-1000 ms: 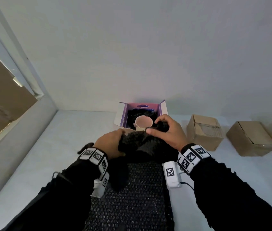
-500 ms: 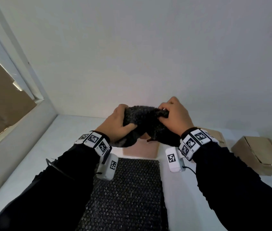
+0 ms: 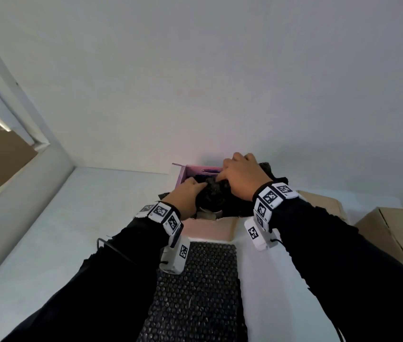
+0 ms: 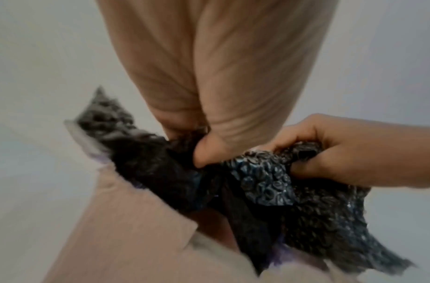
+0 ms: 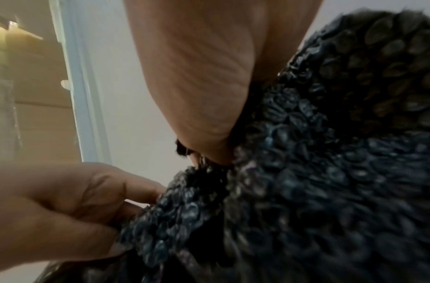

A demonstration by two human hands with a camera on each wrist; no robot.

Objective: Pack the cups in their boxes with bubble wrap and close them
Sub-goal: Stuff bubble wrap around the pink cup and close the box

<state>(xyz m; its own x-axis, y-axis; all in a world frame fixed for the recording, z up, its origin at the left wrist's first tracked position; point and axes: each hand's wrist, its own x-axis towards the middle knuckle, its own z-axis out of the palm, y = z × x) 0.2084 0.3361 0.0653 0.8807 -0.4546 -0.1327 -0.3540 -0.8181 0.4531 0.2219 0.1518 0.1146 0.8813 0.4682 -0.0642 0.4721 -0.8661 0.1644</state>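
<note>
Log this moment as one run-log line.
step: tucking bubble wrap into pink box | left hand: grips wrap | right hand: grips wrap | box: open

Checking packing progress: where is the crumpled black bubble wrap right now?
In the head view the black bubble wrap sits centre frame at the mouth of the open pink box, gripped by the left hand and right hand.

Head view: high, faces forward-down over both forearms toward wall. Wrist views: close-range, along each palm. All three share black bubble wrap (image 3: 214,193) bunched at pink box (image 3: 196,172) opening.
</note>
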